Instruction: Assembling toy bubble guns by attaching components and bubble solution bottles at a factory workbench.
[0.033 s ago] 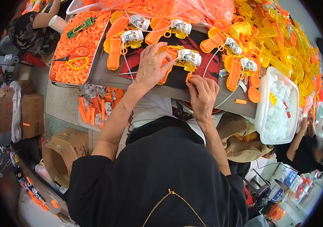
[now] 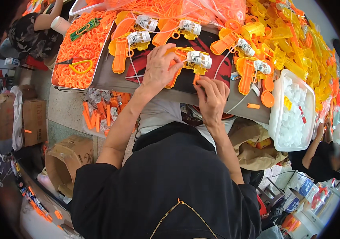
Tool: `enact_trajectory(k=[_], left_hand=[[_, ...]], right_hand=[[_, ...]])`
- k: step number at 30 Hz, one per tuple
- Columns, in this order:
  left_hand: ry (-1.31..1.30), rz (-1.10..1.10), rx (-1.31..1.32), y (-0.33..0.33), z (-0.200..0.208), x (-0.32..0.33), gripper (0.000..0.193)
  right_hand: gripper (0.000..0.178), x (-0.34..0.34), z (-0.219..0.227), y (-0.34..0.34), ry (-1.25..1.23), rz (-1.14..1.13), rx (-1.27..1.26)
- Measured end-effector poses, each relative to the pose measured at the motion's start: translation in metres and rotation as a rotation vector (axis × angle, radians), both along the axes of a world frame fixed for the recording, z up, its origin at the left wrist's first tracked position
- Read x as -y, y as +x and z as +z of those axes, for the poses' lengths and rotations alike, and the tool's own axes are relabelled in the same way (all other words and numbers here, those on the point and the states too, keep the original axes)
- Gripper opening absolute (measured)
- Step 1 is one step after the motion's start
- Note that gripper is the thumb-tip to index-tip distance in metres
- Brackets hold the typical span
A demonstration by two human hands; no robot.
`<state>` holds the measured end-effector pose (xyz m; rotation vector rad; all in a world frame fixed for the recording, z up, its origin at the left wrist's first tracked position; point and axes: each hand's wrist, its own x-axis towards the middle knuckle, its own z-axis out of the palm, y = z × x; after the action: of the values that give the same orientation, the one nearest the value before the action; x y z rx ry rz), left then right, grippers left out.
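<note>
Head view, left hand (image 2: pixel 160 68) pinching at a yellow-and-orange plastic assembly with a white cylinder (image 2: pixel 197 60) just right of its fingers, right hand (image 2: pixel 211 93) neatly gripping a small orange plastic piece (image 2: pixel 196 79)!

Orange piece (image 2: pixel 196 79) partly hidden by right grip (image 2: pixel 213 96)

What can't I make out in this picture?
All in the head view:
The handle of the yellow-orange assembly: mostly covered by the left hand.
Fine details on its white cylinder: too small.
The near end of the small orange piece: hidden by the right hand.
What fills the brown paper bag: partly hidden by its folds.
</note>
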<state>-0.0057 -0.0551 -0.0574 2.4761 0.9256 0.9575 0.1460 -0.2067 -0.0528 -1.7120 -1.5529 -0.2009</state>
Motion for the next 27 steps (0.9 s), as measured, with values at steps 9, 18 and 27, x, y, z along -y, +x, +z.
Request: enact_trajectory(k=[9,18,27], left_hand=[[-0.022,-0.032,0.045,0.005,-0.007,-0.006,0.021],[-0.040,-0.026,-0.028,0.015,0.000,-0.018,0.031],[-0.065,0.024,-0.109,0.019,0.005,-0.018,0.033]], right_hand=[[0.028,-0.039,-0.011,-0.018,0.025,-0.002,0.169],[0.038,-0.040,-0.007,0.000,-0.040,0.071,0.280],[0.044,-0.028,-0.024,-0.044,-0.107,-0.059,0.264]])
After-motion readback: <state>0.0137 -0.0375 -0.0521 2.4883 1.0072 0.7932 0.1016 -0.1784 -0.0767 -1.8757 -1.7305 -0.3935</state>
